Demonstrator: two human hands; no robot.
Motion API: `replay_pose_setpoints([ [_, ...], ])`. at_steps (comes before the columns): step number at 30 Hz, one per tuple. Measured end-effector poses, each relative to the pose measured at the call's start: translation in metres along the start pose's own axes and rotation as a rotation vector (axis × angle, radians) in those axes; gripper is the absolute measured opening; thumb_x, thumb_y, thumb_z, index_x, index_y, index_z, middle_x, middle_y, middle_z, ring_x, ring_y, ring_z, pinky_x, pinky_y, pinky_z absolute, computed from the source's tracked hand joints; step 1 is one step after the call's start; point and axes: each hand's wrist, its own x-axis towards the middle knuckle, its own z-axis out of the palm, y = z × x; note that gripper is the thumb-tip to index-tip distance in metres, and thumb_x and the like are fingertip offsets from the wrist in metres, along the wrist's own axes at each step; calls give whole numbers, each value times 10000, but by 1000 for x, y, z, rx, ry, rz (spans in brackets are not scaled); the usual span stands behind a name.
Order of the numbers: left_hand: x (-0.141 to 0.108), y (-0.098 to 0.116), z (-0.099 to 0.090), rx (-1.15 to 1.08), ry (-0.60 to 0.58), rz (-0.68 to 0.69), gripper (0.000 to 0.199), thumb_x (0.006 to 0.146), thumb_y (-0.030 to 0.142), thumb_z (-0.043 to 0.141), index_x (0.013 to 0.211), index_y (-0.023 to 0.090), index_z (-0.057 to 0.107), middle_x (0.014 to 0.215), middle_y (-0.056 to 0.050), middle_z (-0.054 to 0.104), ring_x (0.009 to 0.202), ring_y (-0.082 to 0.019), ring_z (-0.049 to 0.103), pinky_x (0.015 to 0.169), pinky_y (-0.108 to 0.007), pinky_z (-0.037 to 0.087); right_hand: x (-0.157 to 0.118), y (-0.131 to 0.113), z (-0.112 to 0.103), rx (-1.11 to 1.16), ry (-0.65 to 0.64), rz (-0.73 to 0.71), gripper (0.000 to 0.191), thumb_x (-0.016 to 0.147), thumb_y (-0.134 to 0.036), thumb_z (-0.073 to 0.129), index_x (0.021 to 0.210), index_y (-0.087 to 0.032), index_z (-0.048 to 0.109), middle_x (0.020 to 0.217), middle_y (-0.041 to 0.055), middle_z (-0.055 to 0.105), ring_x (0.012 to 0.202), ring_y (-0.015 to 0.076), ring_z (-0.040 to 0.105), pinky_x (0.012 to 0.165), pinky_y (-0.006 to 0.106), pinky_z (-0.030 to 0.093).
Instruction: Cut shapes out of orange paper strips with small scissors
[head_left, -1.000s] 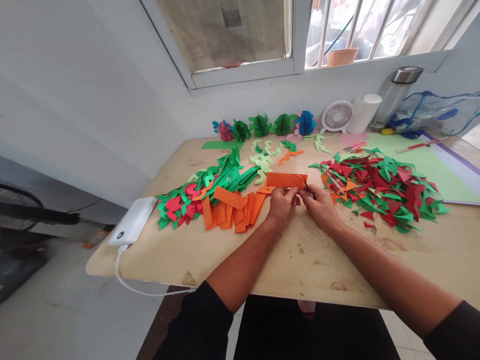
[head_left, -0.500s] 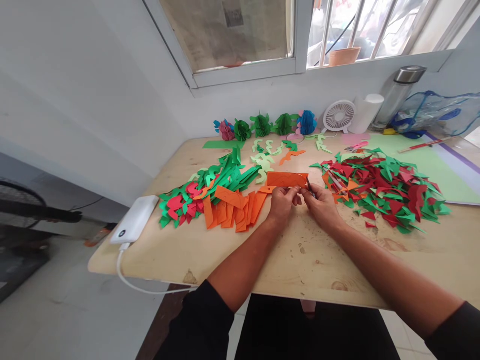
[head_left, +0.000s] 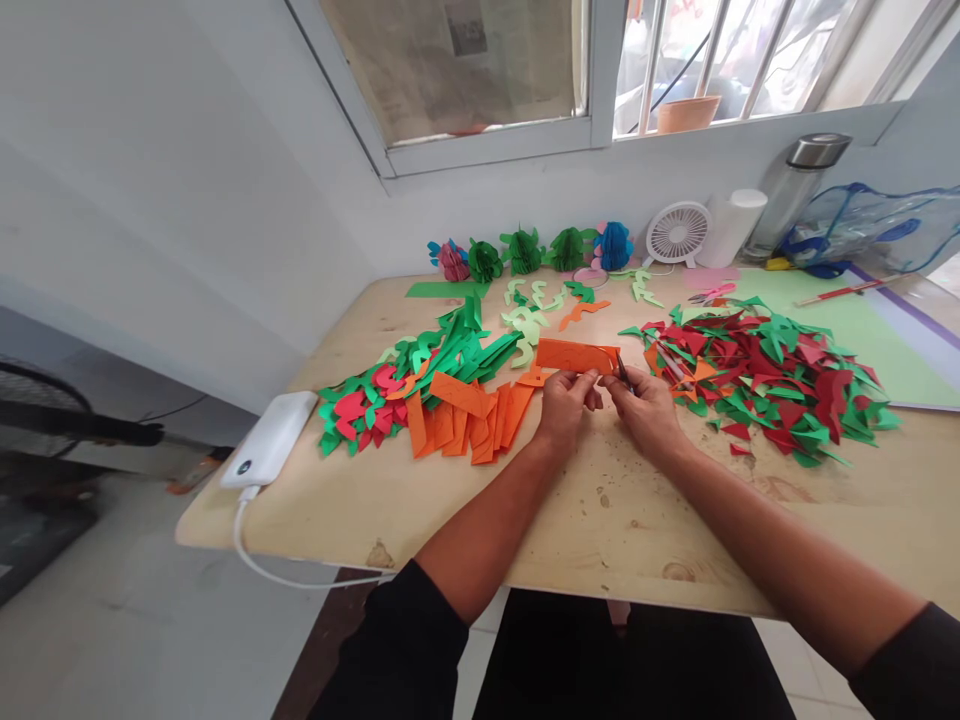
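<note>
The left hand (head_left: 566,402) pinched paper (head_left: 575,355); the right hand (head_left: 646,408) clamped its fingers on scissors (head_left: 624,374) at the paper's three o'clock.

The orange strip (head_left: 574,355) is matt, smooth paper, as are the scraps (head_left: 780,380); the scissors (head_left: 623,371) show dark metal. The tabletop (head_left: 570,540) looks like knotty pale wood, smooth but pitted in places. The power bank (head_left: 268,440) is smooth plastic, the pouch (head_left: 862,222) glossy clear plastic, the bottle cap (head_left: 819,150) shiny metal, the sleeves (head_left: 401,640) matt black cloth.
</note>
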Motion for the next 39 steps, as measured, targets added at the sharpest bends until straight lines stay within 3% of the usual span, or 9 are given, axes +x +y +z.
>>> replay_pose_setpoints([
  [14, 0, 2, -2, -132, 36, 6, 358, 765, 313, 619, 504, 178, 414, 417, 42, 422, 440, -83, 467, 562, -266, 401, -1, 0, 0, -5, -25, 7, 274, 752, -413, 587, 621, -173, 559, 485, -64, 344, 460, 81, 268, 451, 253, 211],
  [21, 1, 1, -3, -120, 26, -16, 378, 749, 346, 635, 494, 179, 412, 407, 40, 428, 442, -85, 477, 562, -259, 402, 1, 5, 0, 23, -42, 49, 283, 767, -450, 570, 672, -185, 537, 504, -68, 347, 451, 84, 271, 442, 253, 207],
  [26, 2, -3, -3, -88, 5, -11, 400, 758, 353, 624, 462, 177, 422, 397, 38, 419, 437, -83, 470, 588, -265, 414, 1, 3, -1, -36, -17, -3, 271, 752, -414, 562, 617, -185, 506, 510, -59, 333, 497, 93, 286, 471, 253, 224],
  [34, 7, -8, -7, 17, 89, 36, 519, 794, 524, 558, 430, 180, 420, 388, 28, 401, 443, -81, 462, 597, -257, 412, 2, 5, 0, -94, -31, 1, 275, 737, -397, 543, 569, -196, 460, 504, -64, 292, 506, 95, 263, 486, 261, 214],
  [39, 10, -12, -11, -22, 169, 71, 520, 805, 534, 539, 445, 181, 413, 394, 29, 403, 444, -84, 473, 574, -245, 416, 1, 8, 3, -87, -30, 10, 264, 742, -388, 522, 567, -195, 474, 507, -59, 303, 510, 102, 290, 494, 260, 232],
])
